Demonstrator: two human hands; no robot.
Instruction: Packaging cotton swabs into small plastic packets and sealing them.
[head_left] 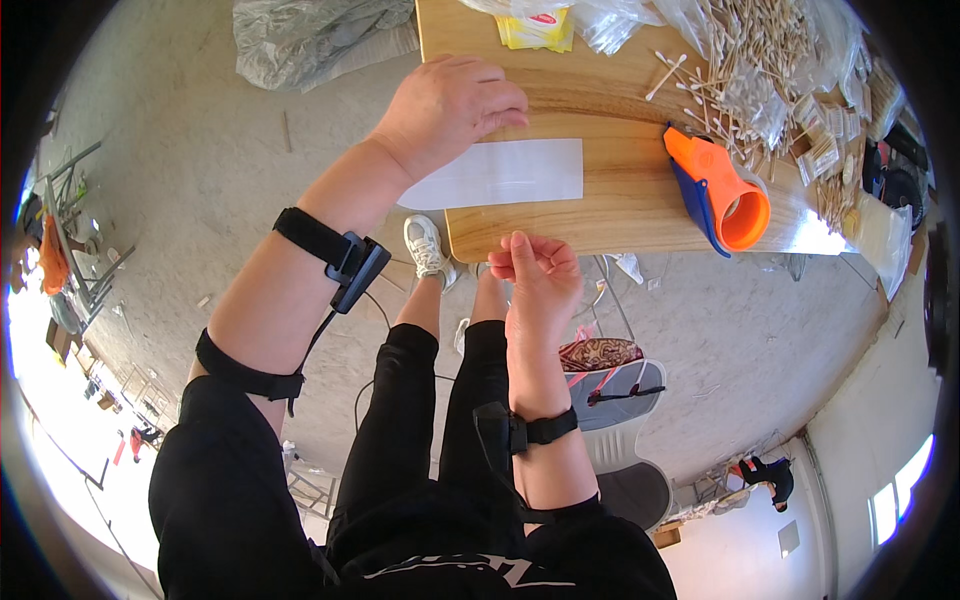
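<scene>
Two bare hands work at the near edge of a pale wooden table [620,215]. The left hand [450,105] lies palm down, fingers curled, pressing the upper left corner of a white rectangular paper sheet [515,172], at twelve o'clock from the right hand [540,270]. That hand pinches its fingertips together, perhaps on something too small to tell. An orange-and-blue plastic tape dispenser [720,195] sits at three o'clock from the sheet.

Open desk: bare wood of the wooden desk [620,205] at 3 o'clock of the white paper sheet [505,173].
Blocked, 3 o'clock: orange-and-blue tape dispenser [720,190].
Blocked, 1 o'clock: heap of cotton swabs [745,50].
Blocked, 12 o'clock: yellow packet [540,28].
</scene>
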